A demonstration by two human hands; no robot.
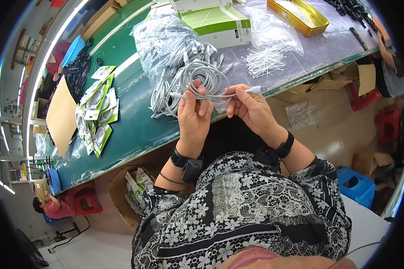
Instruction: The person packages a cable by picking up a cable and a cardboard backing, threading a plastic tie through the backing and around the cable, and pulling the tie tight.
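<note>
While It Is Held Near Both Ends, Grey Cable [205, 74] Forms a Coil

Head view: Where the left hand [194, 119] meets the coil's lower side, thumb and index finger are closed on it, a connector [177, 95] projecting leftward; the remaining fingers are bent. The right hand [258, 114] pinches the cable between thumb and index finger, just behind the white plug [254, 90]; its other fingers curl loosely.

The grey cable is located near the green table's [130, 127] front edge, overlapping in view a pile of similar cables [159, 101]. Behind are a clear plastic bag [157, 31] and a green-and-white box [223, 38]. White ties [265, 60] lie to the right, near a gold tin [318, 31]. Carded cable packs [92, 112] are heaped at left beside a tan sheet [62, 116].
</note>
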